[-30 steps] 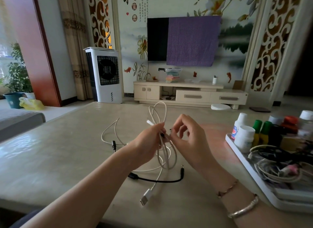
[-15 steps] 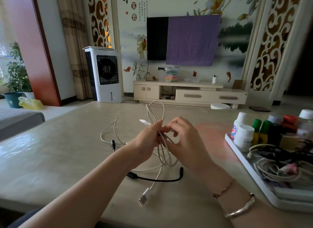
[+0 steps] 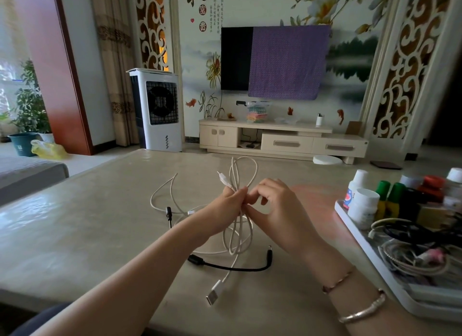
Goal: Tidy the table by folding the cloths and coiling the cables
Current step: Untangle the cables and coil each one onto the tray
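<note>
While large brush characters and two red seals (image 3: 202, 18) mark the wall beside the television (image 3: 236, 58), their strokes are too small to read with confidence; the white bottle (image 3: 353, 188) on the tray (image 3: 360, 232) carries a blue and red label that is blurred; no brand shows on any cable. The left hand (image 3: 221, 212) grips the middle of the white cable (image 3: 243, 170), fingers curled round the gathered strands above the surface (image 3: 82, 235); the right hand (image 3: 280, 210) pinches the same bundle from the other side, thumb and forefinger pressed together on it and touching the left fingertips. Half a second ago the two hands sat a little lower and the right fingers lay flatter over the bundle; now the right fingers are bunched tighter at the crossing, and the small white plug (image 3: 223, 178) sticks up further above the left hand. The bundle's long axis runs near upright, loops rising away from the person and hanging loops below the grip; the flat plug (image 3: 214, 292) lies on the surface, pointing toward the person. A black cable (image 3: 232, 267) lies crosswise beneath, both ends curling up; another white cable (image 3: 162, 193) loops to the left.
</note>
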